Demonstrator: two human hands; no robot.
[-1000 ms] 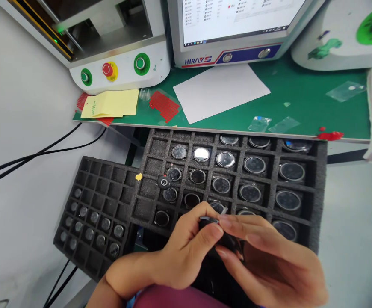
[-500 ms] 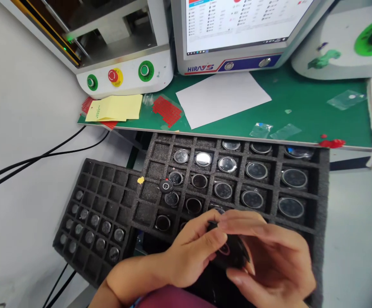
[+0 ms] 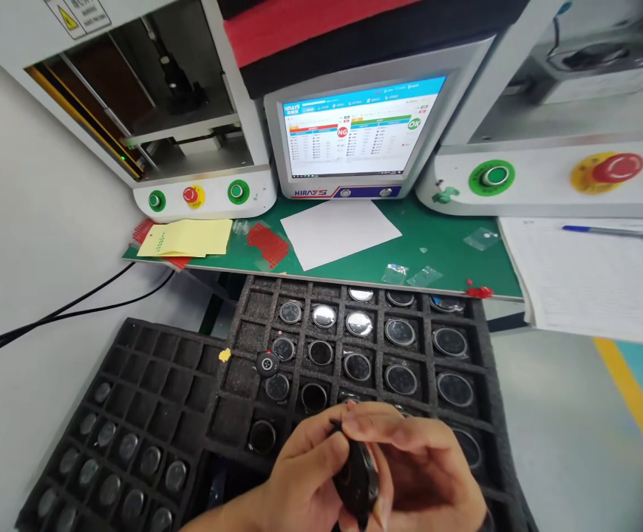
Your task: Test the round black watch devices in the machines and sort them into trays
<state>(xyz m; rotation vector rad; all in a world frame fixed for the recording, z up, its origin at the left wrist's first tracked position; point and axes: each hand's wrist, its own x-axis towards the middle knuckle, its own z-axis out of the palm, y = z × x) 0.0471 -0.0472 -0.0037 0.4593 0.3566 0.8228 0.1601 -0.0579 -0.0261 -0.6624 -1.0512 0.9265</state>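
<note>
At the bottom centre, my left hand (image 3: 307, 473) and my right hand (image 3: 421, 458) are closed around a dark round watch-like piece (image 3: 356, 476). The piece is tilted on edge, its narrow side partly toward the camera. My left thumb presses its upper edge, and my right fingers wrap its top and far side. Under and beyond my hands is a black foam tray (image 3: 247, 334) with round dark watch faces in its compartments. A loose round piece (image 3: 267, 363) with a red mark lies across the compartment walls, left of my hands.
A second foam tray (image 3: 211, 355) with small round discs is at left. Behind is a green bench (image 3: 349, 277) with white paper (image 3: 338, 233), yellow notes (image 3: 185, 238) and red stickers (image 3: 269, 244). Beyond stand a monitor (image 3: 355, 140) and machines with buttons. Papers and a pen (image 3: 615, 232) lie right.
The view has tilted up, showing more of the monitor and machines. The dark piece has turned more edge-on between my hands, which still hold it.
</note>
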